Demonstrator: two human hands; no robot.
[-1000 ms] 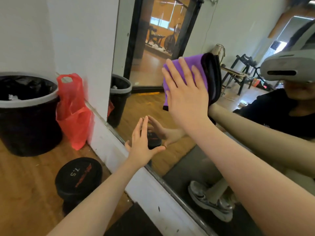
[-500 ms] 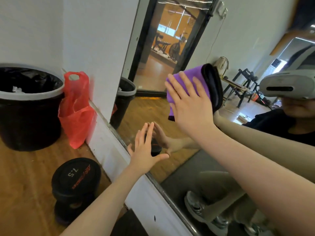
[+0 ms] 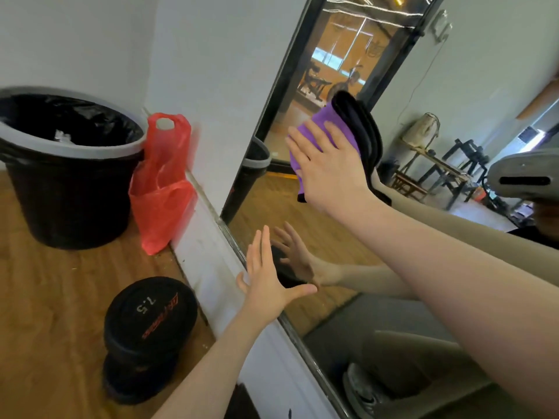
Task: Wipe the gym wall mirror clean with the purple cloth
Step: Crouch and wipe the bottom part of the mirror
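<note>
**A:** Where's the cloth sitting relative to the hand on my feed?

**B:** I see the folded purple cloth with a black edge (image 3: pixel 331 124) flat against the glass of the large wall mirror with a thin metal edge (image 3: pixel 305 213), and the right hand (image 3: pixel 328 167) lies over its lower part. The fingers are straight and spread, pressing it to the glass, with no curl around it. The cloth's upper corner and black fold stick out above and to the right of the fingertips.

**A:** And the other hand?

**B:** The left hand (image 3: pixel 269 279) is lower and well apart from the cloth, fingers straight and spread, near the mirror's bottom-left edge. I can't tell whether it touches the glass. It holds nothing.

**A:** Any writing I can log?

**B:** The round black dumbbell (image 3: pixel 145 328) standing on end on the wooden floor (image 3: pixel 48 297) reads "7.5" in white, beside red lettering I can't make out. Beyond it, a translucent red plastic bag (image 3: pixel 161 189) leans against the white wall (image 3: pixel 208 71), next to a black waste bin with a grey rim (image 3: pixel 65 164).
</note>
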